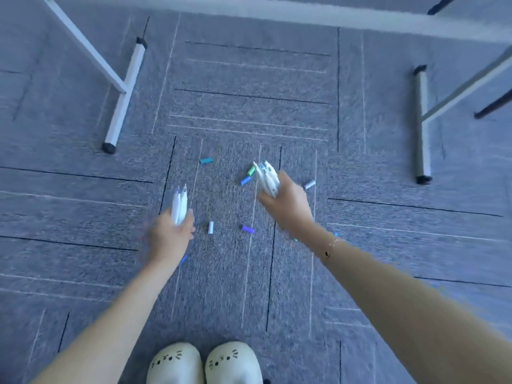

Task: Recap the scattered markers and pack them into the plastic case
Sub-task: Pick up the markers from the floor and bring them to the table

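Note:
My left hand (169, 236) grips a small bunch of white uncapped markers (179, 204), tips pointing away from me. A larger bunch of white markers (266, 178) is held in my right hand (286, 206), tips also pointing away. Loose caps lie on the grey carpet between and beyond the hands: a teal cap (206, 161), a green cap (251, 171), a blue cap (245, 180), a pale lilac cap (309, 184), a white cap (210, 227) and a purple cap (248, 229). No plastic case is in view.
White table legs with black end caps stand on the carpet at the left (123, 98) and the right (422, 126). A table edge (304, 16) crosses the top. My feet in pale cat-face slippers (205, 364) are at the bottom.

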`<state>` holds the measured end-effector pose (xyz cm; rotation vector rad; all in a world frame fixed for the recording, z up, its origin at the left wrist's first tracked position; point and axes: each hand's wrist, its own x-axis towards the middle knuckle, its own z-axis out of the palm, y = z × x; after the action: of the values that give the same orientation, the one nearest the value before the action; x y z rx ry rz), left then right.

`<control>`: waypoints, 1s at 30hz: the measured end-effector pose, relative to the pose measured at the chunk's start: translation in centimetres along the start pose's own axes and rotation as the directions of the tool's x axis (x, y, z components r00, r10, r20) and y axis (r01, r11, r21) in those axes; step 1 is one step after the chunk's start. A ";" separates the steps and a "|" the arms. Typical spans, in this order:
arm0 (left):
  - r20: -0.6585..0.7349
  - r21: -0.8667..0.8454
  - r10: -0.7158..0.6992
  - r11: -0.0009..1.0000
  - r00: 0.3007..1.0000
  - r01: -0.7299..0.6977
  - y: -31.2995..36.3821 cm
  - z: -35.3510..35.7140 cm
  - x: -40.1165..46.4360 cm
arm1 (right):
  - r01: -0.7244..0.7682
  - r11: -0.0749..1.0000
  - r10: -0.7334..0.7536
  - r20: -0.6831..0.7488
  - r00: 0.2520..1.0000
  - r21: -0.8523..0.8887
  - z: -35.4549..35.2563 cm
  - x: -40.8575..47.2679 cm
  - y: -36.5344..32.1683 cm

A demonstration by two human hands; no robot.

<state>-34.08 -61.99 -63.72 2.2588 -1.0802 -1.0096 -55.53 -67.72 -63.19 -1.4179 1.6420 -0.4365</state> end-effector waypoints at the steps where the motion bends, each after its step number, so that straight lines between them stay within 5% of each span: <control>1: 0.037 -0.003 -0.016 1.000 0.999 0.016 1.8 -0.3 -0.8 | -0.003 1.000 0.003 0.026 1.000 0.002 -1.4 -0.7 -0.9; 10: 0.193 -0.071 -0.039 0.996 0.980 0.053 18.3 -7.6 -8.1 | -0.262 0.963 0.240 0.241 0.940 0.064 -15.9 -6.8 -13.8; 15: 0.278 -0.089 0.006 0.996 0.960 0.020 25.7 -13.4 -16.4 | -0.249 0.968 0.238 0.218 0.947 0.028 -23.3 -12.2 -22.2; 22: 0.204 -0.100 0.040 0.995 0.978 -0.020 34.1 -27.0 -28.7 | -0.032 0.977 0.084 0.241 0.967 -0.212 -31.5 -22.6 -35.5; 26: 0.111 -0.061 0.054 0.997 0.992 -0.047 36.3 -35.6 -36.2 | 0.150 0.968 -0.081 0.317 0.945 -0.200 -32.8 -29.7 -42.0; 30: -0.063 -0.326 0.033 0.944 0.997 -0.052 32.6 -46.6 -42.1 | 0.314 0.934 -0.234 0.369 0.900 -0.172 -30.7 -35.2 -48.2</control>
<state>-31.94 -44.55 4.80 1.9752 -0.8609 -1.0169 -52.95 -57.53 3.07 -1.7989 1.2402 -0.1445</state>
